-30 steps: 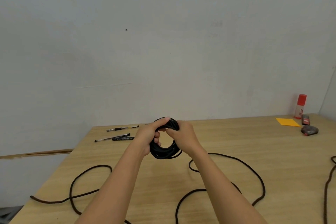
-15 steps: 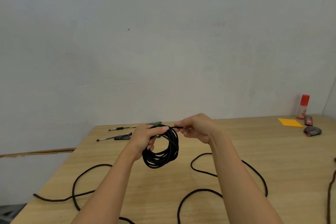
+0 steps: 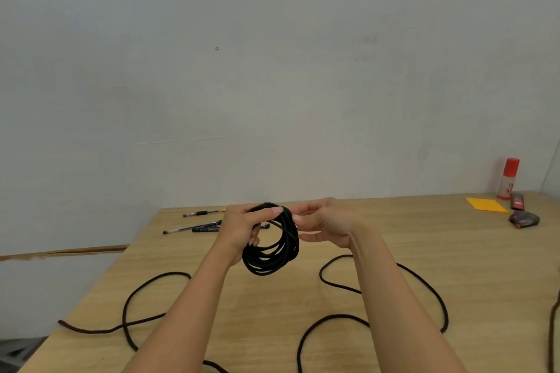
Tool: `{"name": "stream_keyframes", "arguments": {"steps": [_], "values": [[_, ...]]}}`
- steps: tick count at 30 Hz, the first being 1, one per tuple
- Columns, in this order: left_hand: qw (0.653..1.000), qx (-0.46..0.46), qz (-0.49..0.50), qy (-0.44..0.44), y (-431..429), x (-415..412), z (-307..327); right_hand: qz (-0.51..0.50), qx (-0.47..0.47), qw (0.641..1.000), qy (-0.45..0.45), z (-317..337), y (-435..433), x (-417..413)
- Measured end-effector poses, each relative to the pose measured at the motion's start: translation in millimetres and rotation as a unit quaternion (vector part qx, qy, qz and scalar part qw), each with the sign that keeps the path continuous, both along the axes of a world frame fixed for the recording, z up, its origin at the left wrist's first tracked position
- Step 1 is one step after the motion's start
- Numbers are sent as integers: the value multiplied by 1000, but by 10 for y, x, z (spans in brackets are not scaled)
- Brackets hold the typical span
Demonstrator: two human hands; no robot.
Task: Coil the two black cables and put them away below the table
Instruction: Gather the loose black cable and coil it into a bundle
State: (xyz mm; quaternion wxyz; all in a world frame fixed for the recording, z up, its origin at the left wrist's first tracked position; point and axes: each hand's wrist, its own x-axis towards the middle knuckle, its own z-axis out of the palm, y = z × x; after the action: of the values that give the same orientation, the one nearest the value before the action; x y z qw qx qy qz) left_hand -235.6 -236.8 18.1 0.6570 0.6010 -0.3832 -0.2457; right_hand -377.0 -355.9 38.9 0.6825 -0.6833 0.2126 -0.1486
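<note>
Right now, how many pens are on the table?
3, at the far left of the table: a rear pen, a thin pen in front of it, and a black marker beside that, partly behind the left hand. Others may be hidden there.

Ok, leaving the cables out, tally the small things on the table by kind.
Pens: 2
Black marker: 1
Glue stick: 1
Orange paper: 1
Small dark items, unclear: 2
Total: 7
</note>
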Motion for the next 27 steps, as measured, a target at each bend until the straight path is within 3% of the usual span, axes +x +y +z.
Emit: {"name": "stream_keyframes", "arguments": {"steps": [8, 20, 27], "values": [[999, -14, 35, 31, -43, -17, -36, -54, -141, 988, 19, -50, 102, 53], [992, -38, 109, 50, -87, -67, 20, -111, -185, 976, -31, -63, 194, 175], [997, -27, 66, 34, -18, -86, 59, -24, -171, 985, 12, 10, 139, 44]]}}
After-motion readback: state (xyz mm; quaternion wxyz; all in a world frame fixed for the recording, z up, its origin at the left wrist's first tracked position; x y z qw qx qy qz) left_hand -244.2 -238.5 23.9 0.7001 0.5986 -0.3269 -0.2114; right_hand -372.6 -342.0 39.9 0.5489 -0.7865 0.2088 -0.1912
